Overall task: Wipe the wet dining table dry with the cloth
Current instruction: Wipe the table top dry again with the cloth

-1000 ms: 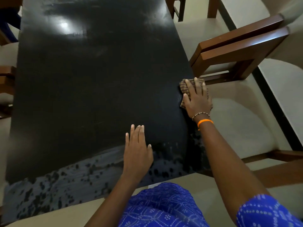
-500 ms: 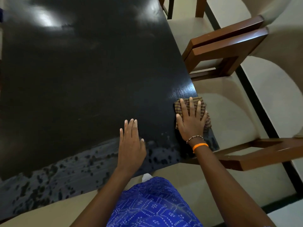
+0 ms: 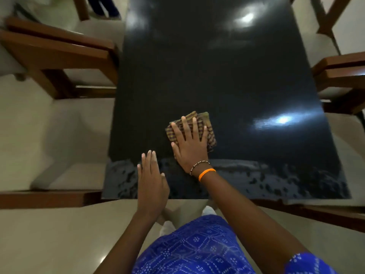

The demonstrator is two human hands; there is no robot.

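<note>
The person stands at the near edge of the dark dining table. The right hand lies flat on top of the folded striped cloth, fingers spread wide. It does not pinch the cloth. It pushes down on it, likely so the whole cloth rubs the tabletop and soaks up water.

The cloth sits near the middle of the tabletop's width, a little way in from the near edge. Just behind the hand, all along the near edge, there is a band of water drops. That strip looks wet, so it probably needs the next wipes.

The left hand is open and flat, fingers close together, at the near edge over the wet strip. It holds nothing and may be steadying the person while leaning in.

Wooden chairs stand along both long sides of the table.
</note>
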